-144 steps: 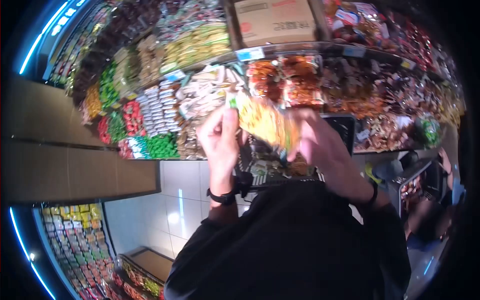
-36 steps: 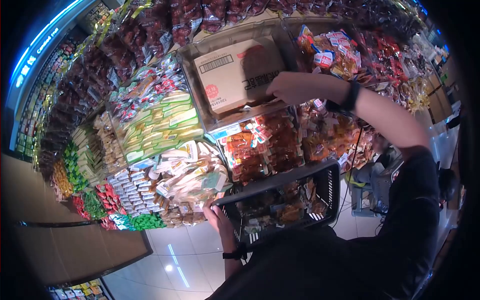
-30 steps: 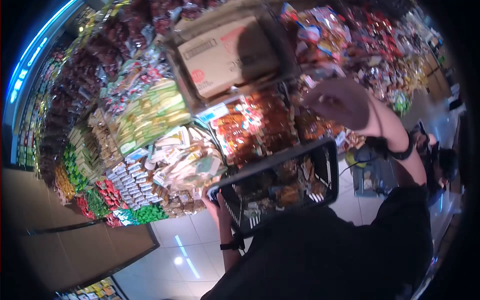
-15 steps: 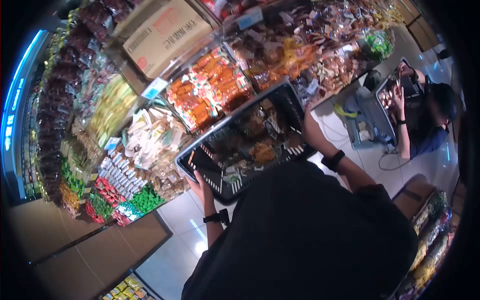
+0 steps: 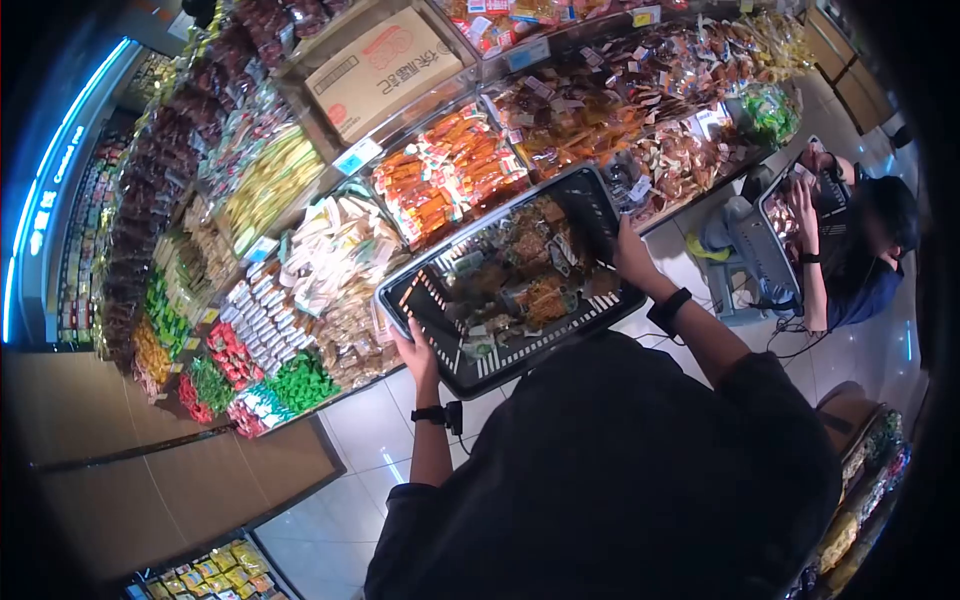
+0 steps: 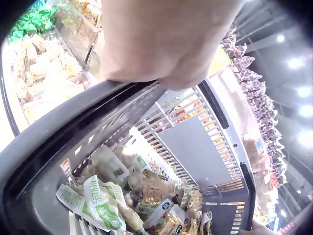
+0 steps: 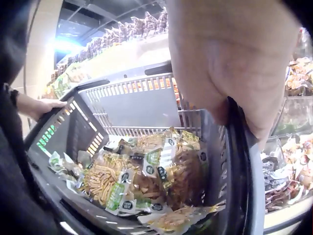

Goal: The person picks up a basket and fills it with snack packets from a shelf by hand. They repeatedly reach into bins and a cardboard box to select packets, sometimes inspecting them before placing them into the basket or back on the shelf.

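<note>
A dark grey plastic basket (image 5: 470, 385) is held in front of the body, tilted, with several packaged snacks (image 5: 545, 300) inside. My left hand (image 5: 414, 352) grips its left end, thumb up near the rim. At the opposite end, my right hand (image 5: 636, 256) holds the rim. In the left wrist view the left hand (image 6: 166, 44) wraps over the basket rim (image 6: 63, 117), above green-and-white packets (image 6: 100, 203). The right wrist view shows the right hand (image 7: 230, 63) curled over the rim, beside clear bags of snacks (image 7: 105, 178).
Beyond the basket are sloped bins of wrapped snacks (image 5: 450, 175) and a cardboard box (image 5: 380, 72). Another person (image 5: 870, 240) with a grey basket (image 5: 782, 235) is at the right. A brown cabinet panel (image 5: 230, 500) stands at lower left, over a tiled floor (image 5: 360, 425).
My right hand has come back from over the display to grip the basket's right end. The left hand stays on the basket, which has turned relative to the display.
</note>
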Tool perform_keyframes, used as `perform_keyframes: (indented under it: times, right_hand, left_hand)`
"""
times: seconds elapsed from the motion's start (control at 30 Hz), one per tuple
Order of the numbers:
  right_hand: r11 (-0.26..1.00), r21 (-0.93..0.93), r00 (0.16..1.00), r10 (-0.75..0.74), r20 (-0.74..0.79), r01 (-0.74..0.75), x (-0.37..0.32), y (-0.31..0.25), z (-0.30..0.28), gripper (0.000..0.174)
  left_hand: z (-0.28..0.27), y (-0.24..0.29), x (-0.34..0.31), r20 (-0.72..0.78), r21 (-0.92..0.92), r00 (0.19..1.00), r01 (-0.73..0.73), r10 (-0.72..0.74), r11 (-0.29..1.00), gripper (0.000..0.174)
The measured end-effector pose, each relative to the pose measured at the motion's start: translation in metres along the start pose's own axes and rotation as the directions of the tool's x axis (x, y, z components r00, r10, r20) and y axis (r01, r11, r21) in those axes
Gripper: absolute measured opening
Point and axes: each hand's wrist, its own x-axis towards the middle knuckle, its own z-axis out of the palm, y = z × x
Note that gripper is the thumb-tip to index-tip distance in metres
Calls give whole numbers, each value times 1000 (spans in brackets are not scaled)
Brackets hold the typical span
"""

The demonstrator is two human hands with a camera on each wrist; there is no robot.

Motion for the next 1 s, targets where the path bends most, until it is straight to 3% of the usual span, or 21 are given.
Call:
perform_keyframes:
  times: [0.07,0.13,0.17,0.2,0.3,0.4,0.47,0.6,0.67,0.73,0.8,0.83,0.87,0.93,1.0]
  right_hand:
    - [997,-33,996,-71,-49,70,5,8,6,57]
    - [999,-32,999,-16,-37,15,11,12,9,40]
    - [994,-93,993,-61,-105,52,9,11,12,45]
    - [993,-114,999,-5,-41,0,15,20,14,50]
    - [988,-148,997,-50,-66,40,17,15,9,54]
    - [988,-152,1000,7,16,-5,18,21,11,58]
    - [990,-142,1000,9,-18,-12,22,27,15,58]
    - [990,-137,999,34,12,-32,22,27,13,63]
    - [991,-108,996,81,44,-76,11,13,3,63]
    - [987,-72,989,144,44,-140,14,12,6,64]
    - [979,-96,962,-194,-193,179,7,29,19,62]
    - [936,-320,888,-267,-374,146,-9,-9,10,59]
    - [916,-376,852,-305,-426,140,-15,-41,0,58]
    - [814,-394,847,-513,-142,427,-32,-63,-4,57]
    - [939,-210,959,-284,-28,272,-41,-83,16,56]
  left_hand:
    - [0,-57,20,-43,16,986,-160,161,987,44]
    - [1,-46,17,-11,-34,994,-109,109,993,42]
    - [4,-40,17,-9,-73,996,-85,84,994,43]
    - [3,-37,13,-4,-107,998,-57,57,993,43]
    - [11,5,1,-75,-58,990,-124,120,991,38]
    - [3,3,1,-51,7,992,-119,119,993,34]
    - [5,-9,6,-72,-27,985,-159,157,987,37]
    - [9,-9,9,-44,-112,996,-85,80,990,35]
    - [5,-10,3,-81,-37,984,-165,161,986,34]
    - [4,-4,5,-51,-43,987,-156,153,987,34]
    - [0,1,0,-11,-47,994,-107,107,993,36]
    - [2,-2,1,-19,-68,995,-102,101,992,38]
    - [2,-26,10,-12,-76,995,-104,104,992,40]
    - [4,-21,7,-58,0,982,-177,177,984,41]
    - [2,-20,7,-34,-37,986,-163,162,986,39]
